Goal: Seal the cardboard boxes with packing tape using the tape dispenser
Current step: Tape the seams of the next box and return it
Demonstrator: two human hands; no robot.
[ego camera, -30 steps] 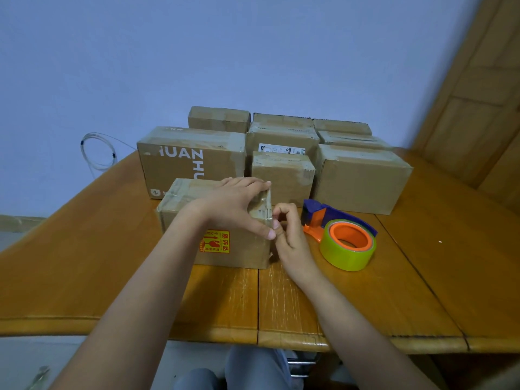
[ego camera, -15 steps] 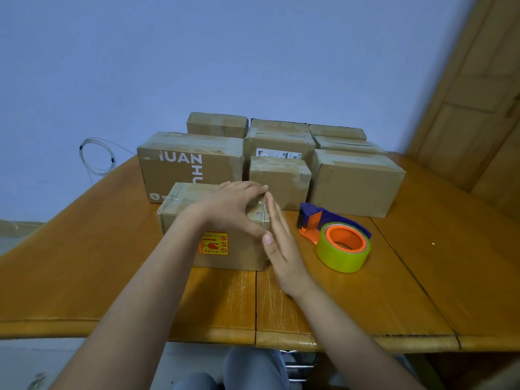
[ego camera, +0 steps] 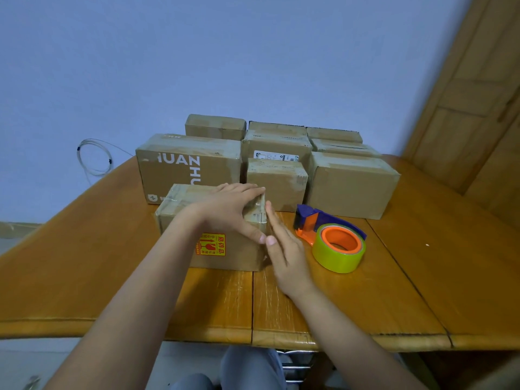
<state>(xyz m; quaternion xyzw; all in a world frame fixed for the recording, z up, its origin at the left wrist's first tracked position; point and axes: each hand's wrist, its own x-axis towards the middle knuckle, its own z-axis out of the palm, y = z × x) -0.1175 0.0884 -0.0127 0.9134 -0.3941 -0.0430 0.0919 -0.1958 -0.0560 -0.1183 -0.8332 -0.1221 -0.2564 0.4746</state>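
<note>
A small cardboard box (ego camera: 180, 209) with a yellow-and-red fragile sticker (ego camera: 211, 244) stands nearest me on the wooden table (ego camera: 394, 291). My left hand (ego camera: 228, 209) rests flat on the box's top right end, thumb down over the front face. My right hand (ego camera: 281, 246) presses with straight fingers against the box's right end, where clear tape lies. The tape dispenser (ego camera: 332, 237), blue and orange with a yellow-green roll, lies on the table just right of my right hand, untouched.
Several more cardboard boxes (ego camera: 351, 184) stand in rows behind, the largest printed with white letters (ego camera: 188, 170). A coiled white cable (ego camera: 92, 156) hangs at the wall on the left. A wooden door (ego camera: 472, 102) is at the right.
My right hand went from pinching the tape at the box's right edge to flat, straight fingers pressed along that end. The left hand stayed on top.
</note>
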